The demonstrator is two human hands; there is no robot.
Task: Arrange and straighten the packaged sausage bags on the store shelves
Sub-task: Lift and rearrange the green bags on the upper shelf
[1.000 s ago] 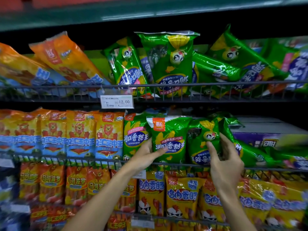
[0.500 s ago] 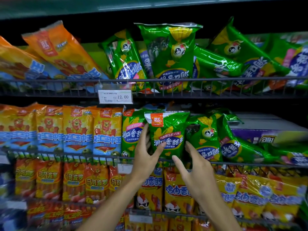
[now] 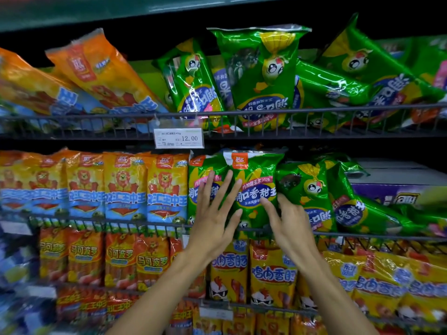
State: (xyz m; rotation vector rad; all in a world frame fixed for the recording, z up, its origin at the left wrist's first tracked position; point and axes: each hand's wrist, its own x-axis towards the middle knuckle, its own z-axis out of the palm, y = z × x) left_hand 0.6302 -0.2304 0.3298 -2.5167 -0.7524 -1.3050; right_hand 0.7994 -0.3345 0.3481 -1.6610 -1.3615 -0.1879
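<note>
upright sausage bag (image 3: 254, 189) on middle shelf (image 3: 96, 217), between both hands, price tag (image 3: 179, 138) above

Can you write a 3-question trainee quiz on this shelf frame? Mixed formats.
1. True or false: the price tag on the upper shelf rail reads 12.00.
2. Multiple choice: the left hand lies with fingers spread on A) an orange lion bag, B) a green corn bag on the middle shelf, C) the purple carton.
3. Fill in: the right hand touches the front green bag at its lower ____ side.

Key: 1 true. 2 B. 3 right.
</note>
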